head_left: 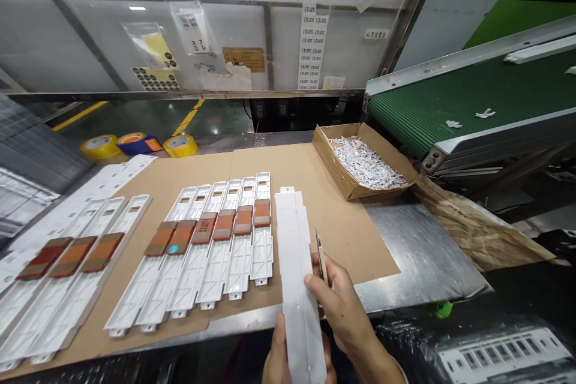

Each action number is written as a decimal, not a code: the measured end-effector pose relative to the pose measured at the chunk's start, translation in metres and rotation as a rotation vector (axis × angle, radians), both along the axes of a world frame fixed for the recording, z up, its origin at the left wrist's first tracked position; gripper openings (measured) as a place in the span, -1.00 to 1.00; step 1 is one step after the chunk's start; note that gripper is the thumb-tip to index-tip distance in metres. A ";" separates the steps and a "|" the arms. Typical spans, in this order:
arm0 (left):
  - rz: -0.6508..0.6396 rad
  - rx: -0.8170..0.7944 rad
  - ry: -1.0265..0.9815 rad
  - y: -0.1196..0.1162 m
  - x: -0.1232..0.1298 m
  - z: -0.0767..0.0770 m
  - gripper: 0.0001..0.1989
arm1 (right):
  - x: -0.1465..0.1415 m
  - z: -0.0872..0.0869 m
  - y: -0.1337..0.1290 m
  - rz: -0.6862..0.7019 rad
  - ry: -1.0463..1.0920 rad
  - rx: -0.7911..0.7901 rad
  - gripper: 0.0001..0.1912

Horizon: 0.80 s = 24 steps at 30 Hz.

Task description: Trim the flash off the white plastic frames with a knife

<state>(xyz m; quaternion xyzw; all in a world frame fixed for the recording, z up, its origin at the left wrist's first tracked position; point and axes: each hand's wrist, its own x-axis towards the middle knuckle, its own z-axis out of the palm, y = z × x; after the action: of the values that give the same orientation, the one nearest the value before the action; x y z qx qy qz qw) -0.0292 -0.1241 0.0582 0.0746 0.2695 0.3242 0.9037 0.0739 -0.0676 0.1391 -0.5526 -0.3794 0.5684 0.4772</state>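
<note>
My left hand (277, 353) grips the lower end of a long white moulded plastic strip (294, 258), which stands nearly upright in front of me. My right hand (335, 306) is shut around a slim pen-shaped tool (321, 255) with its tip pointing up and away. The fingers of that hand rest against the strip's right edge. Beyond the strip, several similar white strips (216, 270) lie side by side on a cardboard sheet (342, 234), each with a brown pad across it.
A cardboard box (335, 159) of small white plastic pieces stands beside a green conveyor belt (450, 99). Rolls of yellow tape (180, 146) lie beyond the cardboard. A metal table surface (418, 252) extends right, and a white perforated panel (504, 353) lies at lower right.
</note>
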 end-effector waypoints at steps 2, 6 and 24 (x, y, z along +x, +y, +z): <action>0.026 -0.014 -0.024 0.001 0.002 0.003 -0.16 | 0.000 0.000 0.000 0.005 0.012 -0.007 -0.75; 0.038 -0.052 -0.053 0.003 0.003 0.008 -0.20 | 0.000 -0.003 0.000 -0.014 0.018 -0.031 -0.74; 0.057 -0.128 -0.107 0.007 0.001 0.012 -0.27 | -0.002 -0.010 -0.002 -0.036 -0.030 -0.012 -0.74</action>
<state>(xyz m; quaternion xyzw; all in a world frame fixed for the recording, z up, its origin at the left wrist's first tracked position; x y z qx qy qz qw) -0.0280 -0.1175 0.0706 -0.0085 0.2430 0.3353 0.9102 0.0716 -0.0694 0.1292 -0.5705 -0.3731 0.5534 0.4786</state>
